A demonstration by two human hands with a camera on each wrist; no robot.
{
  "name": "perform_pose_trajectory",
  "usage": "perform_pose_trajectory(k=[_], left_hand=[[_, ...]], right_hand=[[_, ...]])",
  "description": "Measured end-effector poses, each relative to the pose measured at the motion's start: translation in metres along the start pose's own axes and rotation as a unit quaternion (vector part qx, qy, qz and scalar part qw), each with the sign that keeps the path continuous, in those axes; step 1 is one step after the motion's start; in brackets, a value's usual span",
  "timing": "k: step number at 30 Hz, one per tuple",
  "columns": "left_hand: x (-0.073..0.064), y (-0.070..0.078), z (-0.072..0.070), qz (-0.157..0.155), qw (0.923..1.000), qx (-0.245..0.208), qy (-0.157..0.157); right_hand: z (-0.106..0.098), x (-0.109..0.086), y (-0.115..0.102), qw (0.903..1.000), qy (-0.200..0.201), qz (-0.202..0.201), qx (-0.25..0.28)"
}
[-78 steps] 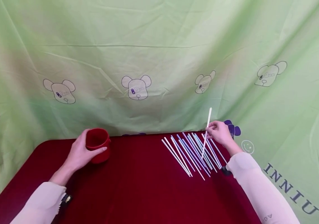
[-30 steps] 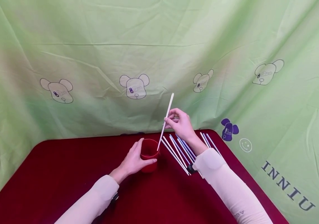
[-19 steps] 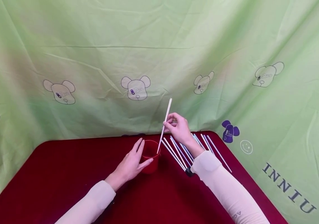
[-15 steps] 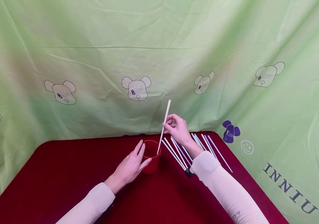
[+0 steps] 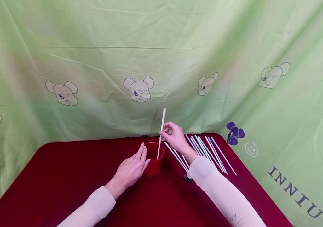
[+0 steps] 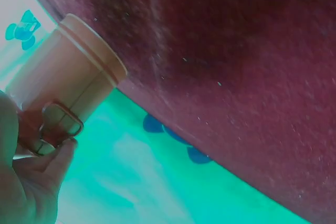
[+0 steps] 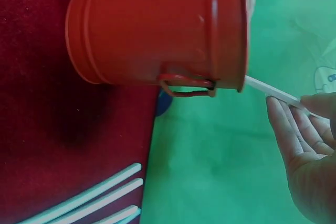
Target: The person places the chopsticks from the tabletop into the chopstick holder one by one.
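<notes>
A small red bucket (image 5: 153,167) with a wire loop on its side stands upright near the table's back edge. My left hand (image 5: 130,168) rests against its left side, fingers straight near the rim. In the left wrist view, my left hand (image 6: 39,182) touches the bucket (image 6: 68,66) near the loop. My right hand (image 5: 175,137) pinches a thin white stick (image 5: 162,121) between thumb and fingers, above the bucket's right rim. The stick's lower end is inside the bucket's mouth. In the right wrist view, the white stick (image 7: 273,92) slants into the bucket (image 7: 152,30); its inner end is hidden.
Several white, blue and pale green sticks (image 5: 206,151) lie side by side on the right of the dark red table (image 5: 65,176). My right forearm covers some of them. A green printed curtain (image 5: 101,72) hangs behind and beside the table.
The bucket has moved right to the middle. My right hand has brought the white stick left from the pile and lowered it into the bucket's mouth. My left hand's fingers have straightened at the rim.
</notes>
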State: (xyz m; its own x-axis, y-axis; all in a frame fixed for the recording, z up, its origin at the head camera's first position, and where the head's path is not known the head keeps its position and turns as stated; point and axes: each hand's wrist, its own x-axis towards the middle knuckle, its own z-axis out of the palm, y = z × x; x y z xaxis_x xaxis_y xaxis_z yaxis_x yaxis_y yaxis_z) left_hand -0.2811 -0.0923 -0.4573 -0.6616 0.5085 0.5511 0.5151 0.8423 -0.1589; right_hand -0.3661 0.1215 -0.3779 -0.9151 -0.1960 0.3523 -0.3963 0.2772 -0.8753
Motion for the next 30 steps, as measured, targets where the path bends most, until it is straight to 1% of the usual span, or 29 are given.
perform_pose_trajectory(k=[3, 5, 12, 18, 20, 25, 28, 30], left_hand=[[0.000, -0.002, 0.001, 0.017, 0.9995, 0.017, 0.020], [0.000, -0.003, 0.001, 0.024, 0.9991, 0.021, 0.027], [0.001, -0.006, 0.001, 0.029, 0.9989, 0.023, 0.029], [0.000, -0.007, 0.003, 0.043, 0.9981, 0.035, 0.026], [-0.001, -0.007, 0.003, 0.045, 0.9981, 0.030, 0.028], [0.000, -0.008, 0.003, 0.038, 0.9986, 0.015, 0.035], [0.000, -0.009, 0.003, 0.037, 0.9987, 0.008, 0.033], [0.000, -0.009, 0.003, 0.036, 0.9988, 0.005, 0.032]], right_hand=[[0.003, -0.001, 0.005, 1.0000, -0.003, 0.002, -0.008], [0.004, -0.002, 0.007, 0.9999, -0.005, 0.003, -0.014], [0.009, -0.003, 0.013, 0.9997, -0.020, 0.003, -0.013], [0.011, -0.005, 0.021, 0.9986, -0.023, 0.017, -0.045], [0.011, -0.006, 0.023, 0.9978, -0.024, 0.016, -0.059], [0.014, -0.007, 0.026, 0.9962, -0.028, 0.002, -0.082], [0.015, -0.007, 0.029, 0.9956, -0.030, -0.002, -0.089], [0.016, -0.008, 0.030, 0.9954, -0.035, 0.002, -0.089]])
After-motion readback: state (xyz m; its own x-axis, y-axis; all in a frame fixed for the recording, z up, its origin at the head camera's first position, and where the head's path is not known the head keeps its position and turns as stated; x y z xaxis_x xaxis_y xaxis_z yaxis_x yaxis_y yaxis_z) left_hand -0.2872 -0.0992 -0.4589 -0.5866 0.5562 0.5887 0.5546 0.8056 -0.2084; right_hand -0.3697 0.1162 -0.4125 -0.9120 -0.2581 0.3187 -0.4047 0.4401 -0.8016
